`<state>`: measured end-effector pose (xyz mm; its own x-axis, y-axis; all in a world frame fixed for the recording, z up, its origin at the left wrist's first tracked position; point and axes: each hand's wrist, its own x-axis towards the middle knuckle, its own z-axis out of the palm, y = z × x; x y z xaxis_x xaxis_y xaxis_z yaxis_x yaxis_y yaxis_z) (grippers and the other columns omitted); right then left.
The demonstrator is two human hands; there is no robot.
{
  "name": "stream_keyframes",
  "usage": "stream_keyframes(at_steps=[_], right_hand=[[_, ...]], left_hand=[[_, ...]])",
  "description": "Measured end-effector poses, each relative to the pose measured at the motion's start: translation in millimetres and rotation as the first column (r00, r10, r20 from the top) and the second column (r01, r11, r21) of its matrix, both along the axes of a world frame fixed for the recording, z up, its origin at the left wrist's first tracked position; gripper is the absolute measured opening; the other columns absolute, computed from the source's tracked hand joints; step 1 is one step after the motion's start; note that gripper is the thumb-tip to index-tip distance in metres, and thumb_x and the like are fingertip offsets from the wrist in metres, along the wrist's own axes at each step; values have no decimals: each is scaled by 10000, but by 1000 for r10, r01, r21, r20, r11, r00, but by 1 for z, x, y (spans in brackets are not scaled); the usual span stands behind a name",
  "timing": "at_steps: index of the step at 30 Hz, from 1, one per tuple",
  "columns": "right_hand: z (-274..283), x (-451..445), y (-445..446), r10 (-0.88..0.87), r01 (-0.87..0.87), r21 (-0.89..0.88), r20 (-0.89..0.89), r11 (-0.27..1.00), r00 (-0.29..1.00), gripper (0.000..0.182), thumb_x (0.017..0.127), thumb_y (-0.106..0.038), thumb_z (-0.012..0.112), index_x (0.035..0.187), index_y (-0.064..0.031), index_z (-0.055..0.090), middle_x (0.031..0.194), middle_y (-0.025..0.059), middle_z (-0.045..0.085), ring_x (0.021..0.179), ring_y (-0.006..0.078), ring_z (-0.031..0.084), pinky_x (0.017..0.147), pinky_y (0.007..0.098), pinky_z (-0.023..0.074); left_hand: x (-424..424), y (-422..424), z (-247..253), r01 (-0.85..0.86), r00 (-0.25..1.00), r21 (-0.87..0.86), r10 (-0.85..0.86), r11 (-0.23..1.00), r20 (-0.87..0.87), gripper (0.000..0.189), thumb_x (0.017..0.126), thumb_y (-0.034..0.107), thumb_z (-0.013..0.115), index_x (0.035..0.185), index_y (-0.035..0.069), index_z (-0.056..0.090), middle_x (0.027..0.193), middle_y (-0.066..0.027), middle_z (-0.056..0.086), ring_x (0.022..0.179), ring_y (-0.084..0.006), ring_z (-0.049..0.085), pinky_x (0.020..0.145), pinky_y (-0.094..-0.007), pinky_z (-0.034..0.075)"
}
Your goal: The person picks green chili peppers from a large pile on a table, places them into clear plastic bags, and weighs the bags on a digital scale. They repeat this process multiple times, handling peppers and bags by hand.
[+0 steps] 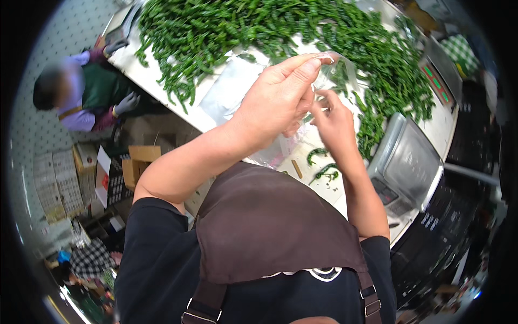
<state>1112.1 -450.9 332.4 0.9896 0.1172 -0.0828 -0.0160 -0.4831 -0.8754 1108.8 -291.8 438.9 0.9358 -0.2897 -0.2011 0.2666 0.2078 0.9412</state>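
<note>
My left hand is raised over the white table and pinches the upper edge of a clear plastic bag. Green shows through the thin film. Close below it, my right hand has its fingers curled on the bag's near side; the fingertips are partly hidden. Beyond both hands spreads a large heap of long, wrinkled green peppers. Under my left wrist lies a stack of flat plastic bags. Two loose peppers, one a curled pepper, rest near my apron.
A digital scale with a metal pan stands right of my right forearm. Another scale sits farther back. A small brown strip lies on the table. A gloved co-worker is at the left edge, with cardboard boxes below.
</note>
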Motion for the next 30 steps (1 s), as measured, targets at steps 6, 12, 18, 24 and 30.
stream_keyframes(at_steps=[6,12,18,24,30], right_hand=[[98,-13,-138,-305,289,97,256,952,917,185,950,-163,605,866,-13,673,588,-74,493,527,29,388,493,209,316],[127,-42,-201,-157,459,-280,689,843,708,233,919,-209,647,814,-10,586,617,104,575,525,228,535,525,352,424],[-36,-77,-221,-161,447,-592,473,670,866,144,873,-203,653,972,-111,604,856,124,628,706,346,655,588,436,534],[-30,-175,-153,-115,344,-301,581,889,806,176,813,-98,676,983,-75,638,745,72,554,659,268,592,590,375,485],[-86,-248,-152,-259,303,-186,226,935,939,97,860,-106,641,950,-77,660,830,82,649,715,279,638,640,354,511]], left_hand=[[-28,-70,29,132,985,-256,-98,958,140,473,1064,392,340,1386,67,458,527,31,374,380,-46,313,387,-213,339],[-57,-153,-49,181,981,-323,-193,929,-6,483,1061,393,343,1453,114,384,707,-51,536,561,-147,594,593,-289,543],[-70,-184,-202,464,731,-84,-435,882,-526,554,1062,407,255,1546,150,172,1198,-226,569,1139,-341,592,959,-415,472],[-64,-146,-208,488,745,43,-390,872,-542,433,1030,304,413,1400,80,392,988,-129,618,859,-222,645,783,-339,530],[-58,-73,-222,388,750,82,-263,918,-607,295,1001,269,466,1191,56,539,872,-84,614,763,-172,610,693,-279,500]])
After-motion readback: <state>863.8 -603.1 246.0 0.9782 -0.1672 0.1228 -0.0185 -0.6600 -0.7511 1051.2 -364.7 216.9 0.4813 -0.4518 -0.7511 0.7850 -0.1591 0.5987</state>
